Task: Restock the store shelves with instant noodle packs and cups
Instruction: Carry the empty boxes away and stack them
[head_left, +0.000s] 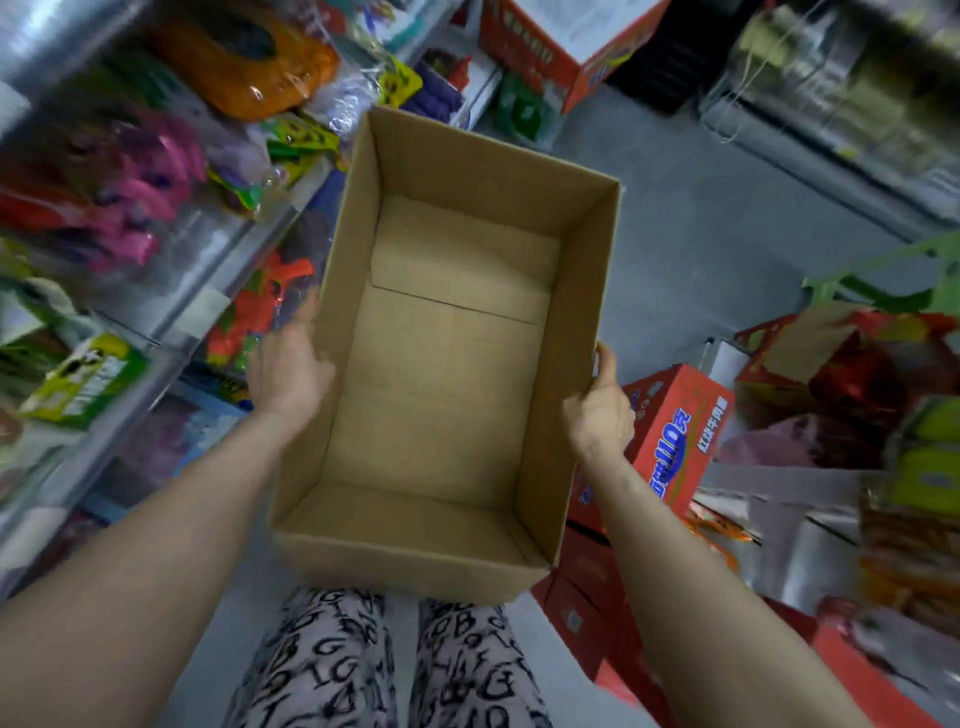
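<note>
I hold an open brown cardboard box (447, 374) in front of me, above the aisle floor; nothing lies inside it. My left hand (288, 364) presses flat against the outside of its left wall, fingers pointing forward. My right hand (600, 405) grips the rim of the right wall, fingers curled over the edge. Red printed noodle cartons (675, 441) stand stacked on the floor at my right. No loose noodle packs or cups can be made out clearly in the blurred picture.
Metal shelves (171, 322) along the left carry colourful bagged goods. Another red carton (550, 52) sits further up the aisle. Opened cartons and bright packets (852, 395) pile up at the right. Grey floor (691, 249) shows beyond the box. My patterned trousers (395, 670) are below it.
</note>
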